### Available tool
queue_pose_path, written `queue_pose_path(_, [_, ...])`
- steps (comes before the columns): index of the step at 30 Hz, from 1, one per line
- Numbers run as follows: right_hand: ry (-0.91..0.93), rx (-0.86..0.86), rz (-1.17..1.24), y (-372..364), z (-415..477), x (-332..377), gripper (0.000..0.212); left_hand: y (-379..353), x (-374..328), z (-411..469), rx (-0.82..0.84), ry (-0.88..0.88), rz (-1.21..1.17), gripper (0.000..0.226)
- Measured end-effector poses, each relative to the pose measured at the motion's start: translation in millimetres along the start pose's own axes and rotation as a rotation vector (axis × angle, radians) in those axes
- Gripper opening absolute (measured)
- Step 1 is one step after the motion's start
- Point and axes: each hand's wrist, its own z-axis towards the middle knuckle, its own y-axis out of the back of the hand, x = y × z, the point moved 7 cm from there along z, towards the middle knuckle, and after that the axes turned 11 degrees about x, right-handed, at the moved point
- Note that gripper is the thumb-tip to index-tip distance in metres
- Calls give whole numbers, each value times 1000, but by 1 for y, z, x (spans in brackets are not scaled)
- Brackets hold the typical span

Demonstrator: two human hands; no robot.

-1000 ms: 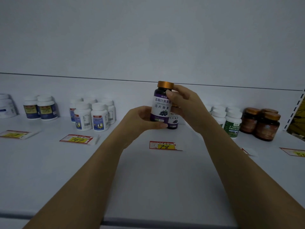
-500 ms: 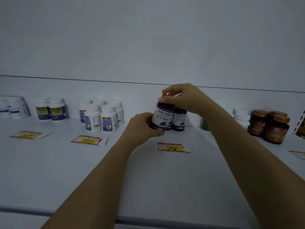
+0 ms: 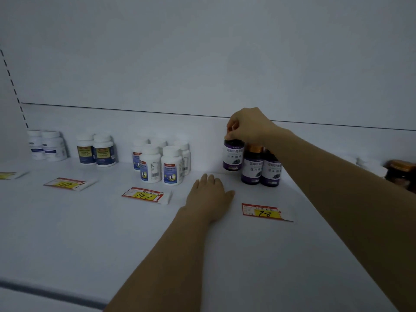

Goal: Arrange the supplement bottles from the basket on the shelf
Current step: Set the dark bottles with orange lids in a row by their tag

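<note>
A purple-labelled bottle [image 3: 233, 155] is gripped by its cap in the right hand [image 3: 249, 128], while the left hand [image 3: 210, 194], fingers straight, is laid flat on the shelf [image 3: 112, 233] below it.

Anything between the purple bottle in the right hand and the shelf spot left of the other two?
Nothing visible. The right hand grips the purple bottle by its cap, just left of the two standing purple bottles; the shelf below it shows bare. The left hand lies flat nearer the camera, not under the bottle.
</note>
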Motion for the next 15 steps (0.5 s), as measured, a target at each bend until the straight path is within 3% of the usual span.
queue_pose_path(15, [-51, 72, -210, -35, 1, -13, 48, -11, 2, 4, 106, 11, 46, 67])
